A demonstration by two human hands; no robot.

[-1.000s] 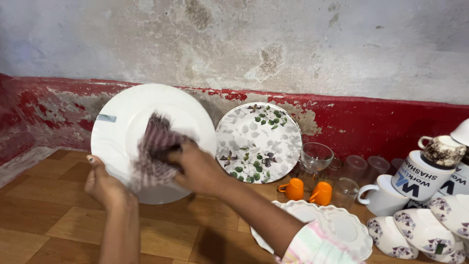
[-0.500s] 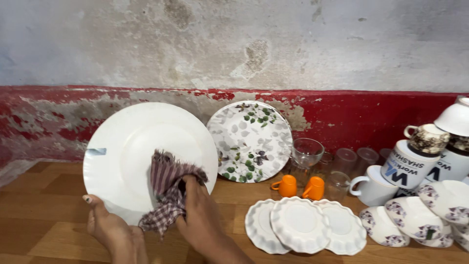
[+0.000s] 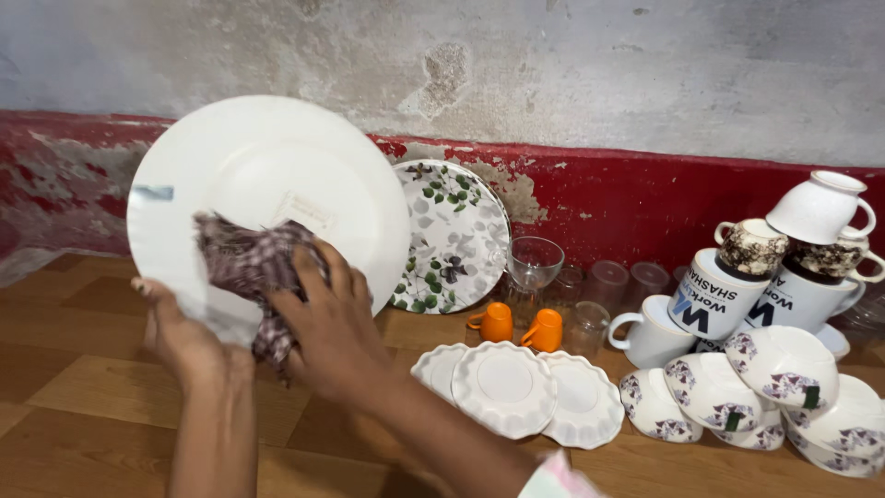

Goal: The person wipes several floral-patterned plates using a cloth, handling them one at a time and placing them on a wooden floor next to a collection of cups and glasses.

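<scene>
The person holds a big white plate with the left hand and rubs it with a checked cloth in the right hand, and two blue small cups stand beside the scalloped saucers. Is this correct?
Not quite: the two small cups are orange, not blue, as the head view shows. The rest holds: the left hand supports the big white plate, the right hand presses the checked cloth on it, and the cups stand beside the scalloped saucers.

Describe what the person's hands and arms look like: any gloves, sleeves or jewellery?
Both hands are bare, with no gloves. The left hand and its forearm show no sleeve, ring or bracelet. The right hand also shows no ring, and its forearm is uncovered up to a short light sleeve with a pale pink and green pattern at the bottom edge of the view.
</scene>
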